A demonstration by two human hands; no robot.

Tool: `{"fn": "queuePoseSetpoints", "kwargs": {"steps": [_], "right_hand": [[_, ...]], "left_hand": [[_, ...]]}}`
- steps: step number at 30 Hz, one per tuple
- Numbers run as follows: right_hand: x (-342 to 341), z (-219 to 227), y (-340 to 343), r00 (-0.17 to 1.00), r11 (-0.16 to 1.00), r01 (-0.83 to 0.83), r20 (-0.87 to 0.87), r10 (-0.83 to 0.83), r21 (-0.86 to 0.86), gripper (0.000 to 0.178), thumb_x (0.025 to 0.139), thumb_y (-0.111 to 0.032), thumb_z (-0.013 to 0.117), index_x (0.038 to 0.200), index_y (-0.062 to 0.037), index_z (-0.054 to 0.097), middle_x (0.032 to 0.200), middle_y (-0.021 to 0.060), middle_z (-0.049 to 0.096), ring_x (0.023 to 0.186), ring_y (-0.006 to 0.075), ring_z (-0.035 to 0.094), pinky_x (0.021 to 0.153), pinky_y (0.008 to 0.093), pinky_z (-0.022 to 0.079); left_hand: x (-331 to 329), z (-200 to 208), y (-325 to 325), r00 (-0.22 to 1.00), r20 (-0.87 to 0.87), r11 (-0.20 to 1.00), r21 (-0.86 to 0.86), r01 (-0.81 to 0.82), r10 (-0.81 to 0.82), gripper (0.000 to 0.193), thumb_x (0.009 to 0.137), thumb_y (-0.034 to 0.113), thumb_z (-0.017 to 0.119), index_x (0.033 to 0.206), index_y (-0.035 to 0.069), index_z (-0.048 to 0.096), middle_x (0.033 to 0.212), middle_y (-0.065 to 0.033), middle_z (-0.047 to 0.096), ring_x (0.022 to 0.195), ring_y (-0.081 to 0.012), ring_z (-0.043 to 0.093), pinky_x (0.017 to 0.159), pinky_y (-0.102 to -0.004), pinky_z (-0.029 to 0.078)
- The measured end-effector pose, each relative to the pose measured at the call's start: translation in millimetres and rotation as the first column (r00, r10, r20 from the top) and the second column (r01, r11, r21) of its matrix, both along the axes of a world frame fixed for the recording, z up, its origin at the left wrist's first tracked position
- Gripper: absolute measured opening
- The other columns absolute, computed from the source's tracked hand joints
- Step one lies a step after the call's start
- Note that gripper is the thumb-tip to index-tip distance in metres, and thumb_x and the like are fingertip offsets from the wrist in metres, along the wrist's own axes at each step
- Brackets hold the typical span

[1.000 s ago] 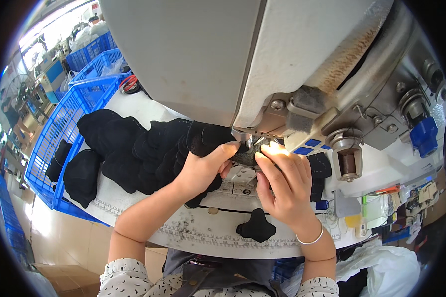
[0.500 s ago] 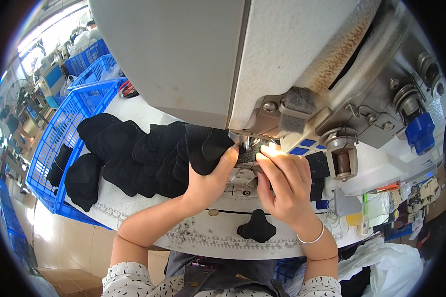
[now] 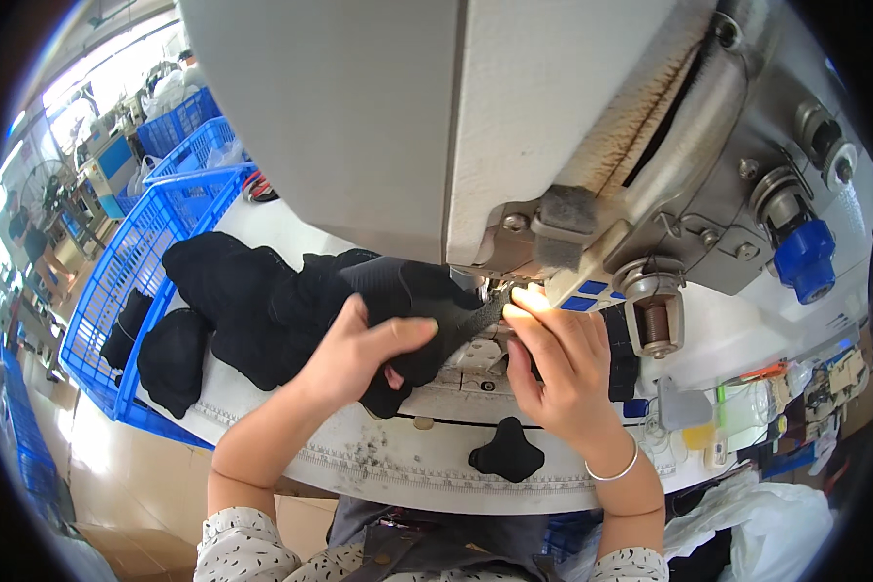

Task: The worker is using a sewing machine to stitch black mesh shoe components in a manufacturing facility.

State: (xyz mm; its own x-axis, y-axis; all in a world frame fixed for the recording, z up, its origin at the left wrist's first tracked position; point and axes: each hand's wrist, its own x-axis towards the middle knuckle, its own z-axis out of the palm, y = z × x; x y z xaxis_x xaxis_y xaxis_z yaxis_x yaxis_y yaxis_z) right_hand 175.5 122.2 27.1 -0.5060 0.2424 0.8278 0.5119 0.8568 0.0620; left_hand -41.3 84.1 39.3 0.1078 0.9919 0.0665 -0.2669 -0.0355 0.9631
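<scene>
A black fabric piece (image 3: 446, 315) with a dark grey edge lies under the needle area of a sewing machine (image 3: 359, 126), lit by a small lamp. My left hand (image 3: 344, 354) holds its left part, thumb stretched over the top and the other fingers mostly hidden beneath; one fingertip shows below the cloth. My right hand (image 3: 567, 364), wearing a bracelet, pinches the narrow right end of the piece beside the presser foot. Left of my left hand, a row of overlapping black fabric pieces (image 3: 247, 301) covers the table.
One small black piece (image 3: 507, 451) lies near the table's front edge, by a printed ruler scale. Blue crates (image 3: 145, 252) stand at the left. A thread spool (image 3: 656, 325) hangs at the machine's right. Tools and a white plastic bag (image 3: 766, 529) are at the right.
My left hand has moved left and down from the needle, drawing the fabric out leftward, its thumb now over the cloth. My right hand stays nearly in place. The view has shifted slightly.
</scene>
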Motion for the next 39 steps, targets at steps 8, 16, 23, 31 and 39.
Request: {"fn": "queuePoseSetpoints", "kwargs": {"steps": [8, 16, 23, 31, 39], "right_hand": [[-0.5, -2.6, 0.5, 1.0, 0.999, -0.016, 0.026, 0.015, 0.029, 0.039, 0.067, -0.002, 0.067, 0.106, -0.0009, 0.064, 0.1, 0.0111, 0.064, 0.081, 0.0242, 0.06, 0.071, 0.0353, 0.043], [1.8, -1.9, 1.4, 1.0, 1.0, -0.001, 0.017, 0.0, 0.021, 0.035, 0.069, 0.0, 0.066, 0.104, 0.0001, 0.063, 0.103, 0.0115, 0.064, 0.083, 0.0241, 0.061, 0.069, 0.0339, 0.042], [5.5, -1.2, 3.1, 0.999, 0.999, -0.037, 0.016, 0.037, -0.014, 0.042, 0.067, -0.003, 0.069, 0.109, -0.004, 0.065, 0.103, 0.0098, 0.062, 0.094, 0.0281, 0.061, 0.083, 0.0426, 0.046], [8.9, 0.2, -3.8, 0.983, 0.967, -0.154, 0.131, 0.129, 0.203, 0.025, 0.067, -0.007, 0.073, 0.09, -0.0089, 0.065, 0.096, 0.003, 0.064, 0.092, 0.0209, 0.062, 0.085, 0.0383, 0.048], [9.5, -0.7, -5.7, 0.982, 0.971, -0.158, 0.131, 0.136, 0.178, 0.024, 0.069, -0.007, 0.073, 0.091, -0.0109, 0.065, 0.096, 0.002, 0.064, 0.093, 0.0205, 0.062, 0.084, 0.0377, 0.048]], "left_hand": [[2.6, -4.5, -6.1, 0.995, -0.095, 1.0, 0.027, 0.001, 0.001, 0.029, 0.083, 0.008, 0.061, 0.111, 0.002, 0.056, 0.084, -0.0026, 0.063, 0.059, -0.005, 0.054, 0.044, -0.0178, 0.041], [25.7, -16.1, -23.6, 0.968, -0.244, 0.999, 0.028, -0.044, 0.05, 0.024, 0.088, 0.014, 0.065, 0.109, 0.004, 0.058, 0.085, -0.0008, 0.062, 0.061, -0.0043, 0.054, 0.046, -0.0183, 0.043], [41.0, -22.4, -23.8, 0.99, -0.11, 0.996, 0.008, -0.09, 0.091, 0.022, 0.09, 0.017, 0.065, 0.107, 0.005, 0.059, 0.088, -0.001, 0.062, 0.064, -0.0051, 0.056, 0.047, -0.0191, 0.046], [45.4, -24.2, -25.6, 0.992, 0.066, 0.994, -0.018, -0.105, 0.106, 0.018, 0.093, 0.015, 0.058, 0.106, 0.003, 0.058, 0.087, -0.0033, 0.062, 0.06, -0.0088, 0.057, 0.045, -0.0215, 0.046], [36.7, -21.5, -27.0, 0.996, -0.052, 0.994, -0.077, -0.079, 0.076, 0.014, 0.094, 0.014, 0.056, 0.099, 0.002, 0.06, 0.08, -0.0037, 0.062, 0.054, -0.009, 0.055, 0.046, -0.0211, 0.046]]}}
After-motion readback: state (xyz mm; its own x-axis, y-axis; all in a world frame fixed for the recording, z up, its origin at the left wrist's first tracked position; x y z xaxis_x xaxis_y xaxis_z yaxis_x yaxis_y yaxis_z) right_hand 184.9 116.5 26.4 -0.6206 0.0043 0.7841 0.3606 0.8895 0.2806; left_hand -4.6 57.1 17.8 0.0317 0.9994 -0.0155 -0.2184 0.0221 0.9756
